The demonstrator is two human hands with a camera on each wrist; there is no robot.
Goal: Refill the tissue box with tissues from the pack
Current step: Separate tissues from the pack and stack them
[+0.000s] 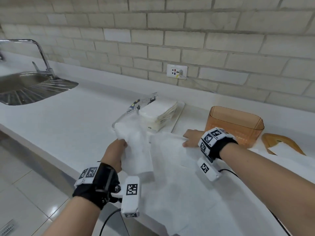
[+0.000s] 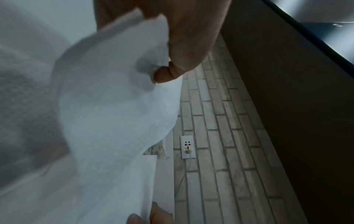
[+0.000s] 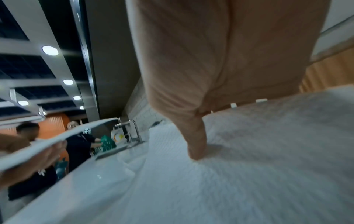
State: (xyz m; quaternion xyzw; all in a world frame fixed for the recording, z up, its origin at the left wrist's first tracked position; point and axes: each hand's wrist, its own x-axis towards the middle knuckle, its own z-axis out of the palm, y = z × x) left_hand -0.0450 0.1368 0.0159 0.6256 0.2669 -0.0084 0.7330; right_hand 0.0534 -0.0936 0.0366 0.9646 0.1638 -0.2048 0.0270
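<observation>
Tissue box of translucent orange plastic (image 1: 235, 124), ribbed, rounded at the corners, upright on the white bench (image 1: 68, 120) at the right, open at the top and seemingly holding nothing yet; curved wooden lid with a slot (image 1: 283, 143) lying just beside it, off the box. Clear printed plastic pack (image 1: 144, 106) well to the left of the box, torn open, with a squat stack of folded white tissues (image 1: 160, 114) still inside. Judged early: pack opened and lid removed, refill itself not yet begun, nearly the whole stack left to move, then lid to go back on. Left hand (image 1: 115, 155) curled round a folded white tissue (image 1: 136, 150), thumb pinching it from above in the left wrist view, sheet raised off the bench and drooping softly. Right hand (image 1: 191, 138) flat with fingers straight, pressing down on a second white tissue sheet (image 1: 170, 150) spread on the bench between pack and box, gripping nothing. Tissue thin, limp, lightly embossed, blurred at the edges; exact number of layers in the left hand not clear. Steel sink with a tap (image 1: 30, 86) at far left, wall socket (image 1: 177, 71) on the brick wall behind.
</observation>
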